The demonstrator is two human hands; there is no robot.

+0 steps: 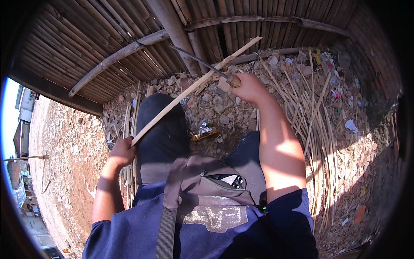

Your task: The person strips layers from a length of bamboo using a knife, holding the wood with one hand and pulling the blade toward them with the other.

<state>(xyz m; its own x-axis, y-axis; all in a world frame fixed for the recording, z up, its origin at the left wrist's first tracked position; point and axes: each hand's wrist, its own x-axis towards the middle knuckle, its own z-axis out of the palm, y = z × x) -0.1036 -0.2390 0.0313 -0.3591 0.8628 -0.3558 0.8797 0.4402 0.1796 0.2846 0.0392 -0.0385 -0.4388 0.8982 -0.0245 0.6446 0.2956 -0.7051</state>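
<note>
Left hand grips the bamboo strip, right hand clasps the knife mid-strip — shaving looks half done.

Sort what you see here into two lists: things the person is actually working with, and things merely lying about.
In use:
- bamboo strip, held at its lower end by the left hand
- knife with a curved blade, gripped by the right hand and set against the strip

Lying about:
- pile of bamboo slivers
- stones and rubble
- shiny wrapper
- scraps of litter
</note>
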